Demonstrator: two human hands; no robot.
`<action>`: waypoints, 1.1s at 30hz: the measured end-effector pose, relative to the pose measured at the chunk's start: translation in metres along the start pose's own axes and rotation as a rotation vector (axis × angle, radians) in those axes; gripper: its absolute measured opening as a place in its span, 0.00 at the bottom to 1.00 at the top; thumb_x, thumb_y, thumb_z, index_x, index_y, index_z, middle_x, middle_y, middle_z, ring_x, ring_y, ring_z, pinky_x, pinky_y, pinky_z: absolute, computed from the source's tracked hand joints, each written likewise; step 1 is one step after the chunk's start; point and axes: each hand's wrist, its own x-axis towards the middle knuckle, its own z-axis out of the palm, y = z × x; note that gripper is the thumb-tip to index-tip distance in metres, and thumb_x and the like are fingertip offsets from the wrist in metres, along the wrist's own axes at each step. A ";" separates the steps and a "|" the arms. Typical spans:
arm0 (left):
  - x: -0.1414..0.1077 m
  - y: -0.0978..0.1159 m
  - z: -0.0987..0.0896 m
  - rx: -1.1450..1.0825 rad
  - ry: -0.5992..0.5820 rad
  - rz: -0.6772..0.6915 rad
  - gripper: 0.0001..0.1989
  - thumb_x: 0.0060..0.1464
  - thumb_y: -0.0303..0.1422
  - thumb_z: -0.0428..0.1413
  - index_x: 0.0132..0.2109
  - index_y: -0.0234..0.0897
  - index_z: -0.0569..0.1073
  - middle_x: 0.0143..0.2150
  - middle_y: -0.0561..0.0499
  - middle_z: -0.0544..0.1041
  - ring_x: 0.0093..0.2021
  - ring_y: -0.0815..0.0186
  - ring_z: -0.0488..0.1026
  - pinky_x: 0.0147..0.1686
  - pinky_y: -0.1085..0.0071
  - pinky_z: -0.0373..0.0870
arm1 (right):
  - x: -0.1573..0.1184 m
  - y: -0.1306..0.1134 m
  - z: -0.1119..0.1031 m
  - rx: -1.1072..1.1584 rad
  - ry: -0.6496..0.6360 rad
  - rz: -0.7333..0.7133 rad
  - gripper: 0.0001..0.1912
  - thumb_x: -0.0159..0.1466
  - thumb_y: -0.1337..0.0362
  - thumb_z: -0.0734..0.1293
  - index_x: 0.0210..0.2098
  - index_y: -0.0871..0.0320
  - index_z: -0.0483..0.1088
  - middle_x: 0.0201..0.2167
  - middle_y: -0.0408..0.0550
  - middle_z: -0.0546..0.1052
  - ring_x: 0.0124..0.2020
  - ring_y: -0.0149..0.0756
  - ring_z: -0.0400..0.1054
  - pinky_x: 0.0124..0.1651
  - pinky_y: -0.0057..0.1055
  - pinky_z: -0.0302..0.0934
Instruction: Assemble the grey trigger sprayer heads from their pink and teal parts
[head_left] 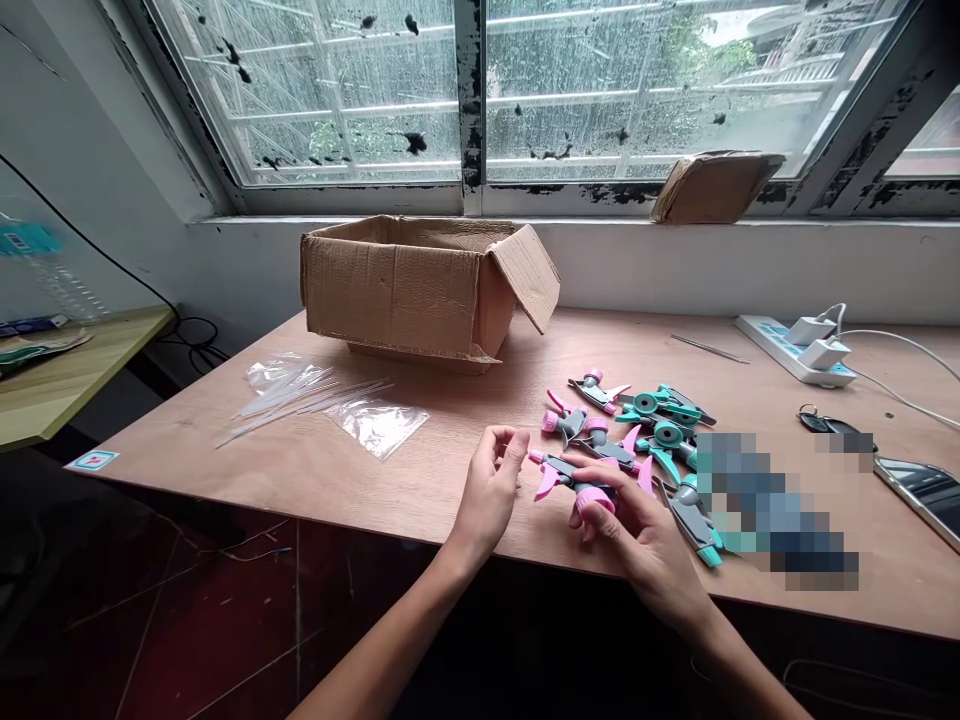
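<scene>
Pinched in my right hand (637, 525) is a pink and grey trigger sprayer head (592, 497), held just above the table's front edge with its pink collar towards me. My left hand (491, 485) is beside its nozzle end, apart from it, with fingers curled and thumb against them; whatever they hold, if anything, is too small to make out. Behind my right hand lies a pile of more pink and grey sprayer heads (596, 433) and teal and grey sprayer heads (667, 432). Thin white plastic tubes (300, 400) lie on clear plastic bags (382, 425) to the left.
An open cardboard box (390, 290) stands at the back of the wooden table (225, 480). A power strip (795, 350) with plugs, keys (821, 422) and a phone (922, 495) are on the right. Folded cardboard (716, 188) rests on the sill. A blurred patch covers something right of the pile.
</scene>
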 end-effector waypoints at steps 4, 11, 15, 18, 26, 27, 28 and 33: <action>0.001 -0.003 0.000 -0.029 -0.067 0.005 0.15 0.63 0.44 0.59 0.38 0.37 0.70 0.30 0.55 0.73 0.24 0.73 0.62 0.25 0.75 0.60 | -0.001 0.000 0.000 -0.005 0.002 -0.002 0.15 0.69 0.52 0.69 0.51 0.51 0.74 0.62 0.56 0.72 0.32 0.37 0.76 0.33 0.35 0.74; 0.000 -0.004 0.001 -0.073 -0.062 0.001 0.17 0.60 0.41 0.62 0.52 0.39 0.70 0.40 0.50 0.76 0.34 0.67 0.74 0.27 0.75 0.68 | 0.000 0.002 -0.001 -0.014 0.004 -0.011 0.15 0.68 0.53 0.70 0.52 0.50 0.74 0.67 0.56 0.67 0.33 0.37 0.76 0.34 0.36 0.75; 0.001 -0.002 0.001 -0.102 -0.088 0.009 0.17 0.60 0.37 0.62 0.54 0.39 0.71 0.44 0.48 0.77 0.37 0.67 0.75 0.30 0.76 0.70 | 0.000 0.004 -0.002 -0.015 0.012 -0.011 0.15 0.68 0.54 0.71 0.52 0.48 0.74 0.68 0.54 0.66 0.33 0.37 0.75 0.34 0.37 0.75; 0.001 0.000 0.001 -0.099 -0.116 0.015 0.14 0.61 0.36 0.62 0.51 0.38 0.73 0.43 0.47 0.79 0.35 0.68 0.75 0.30 0.76 0.70 | 0.000 0.004 -0.002 -0.016 0.018 -0.011 0.14 0.68 0.54 0.71 0.52 0.47 0.74 0.68 0.53 0.66 0.35 0.36 0.75 0.35 0.36 0.74; 0.001 0.002 0.001 -0.151 -0.129 -0.002 0.15 0.60 0.39 0.63 0.49 0.38 0.72 0.48 0.47 0.78 0.35 0.68 0.74 0.28 0.76 0.69 | 0.000 0.002 -0.002 -0.048 0.011 -0.047 0.13 0.69 0.56 0.70 0.53 0.46 0.74 0.67 0.51 0.68 0.35 0.36 0.74 0.36 0.35 0.74; 0.001 0.001 0.001 -0.154 -0.117 -0.008 0.15 0.60 0.40 0.62 0.49 0.38 0.72 0.45 0.48 0.78 0.35 0.68 0.74 0.28 0.77 0.68 | 0.000 0.001 -0.001 -0.067 0.004 -0.059 0.13 0.69 0.56 0.70 0.53 0.46 0.74 0.67 0.51 0.68 0.37 0.37 0.75 0.37 0.35 0.74; 0.001 0.001 0.001 -0.151 -0.102 -0.015 0.15 0.61 0.41 0.62 0.48 0.37 0.72 0.41 0.49 0.78 0.33 0.69 0.73 0.27 0.77 0.67 | 0.000 0.001 -0.001 -0.084 -0.001 -0.072 0.13 0.69 0.57 0.70 0.53 0.46 0.74 0.67 0.50 0.68 0.40 0.39 0.75 0.39 0.35 0.74; 0.002 -0.001 0.002 -0.107 -0.125 -0.069 0.19 0.65 0.49 0.55 0.39 0.36 0.69 0.27 0.57 0.68 0.21 0.74 0.62 0.21 0.76 0.60 | 0.000 0.004 0.000 -0.129 0.004 -0.120 0.14 0.68 0.58 0.71 0.54 0.45 0.75 0.67 0.49 0.68 0.49 0.44 0.75 0.44 0.35 0.75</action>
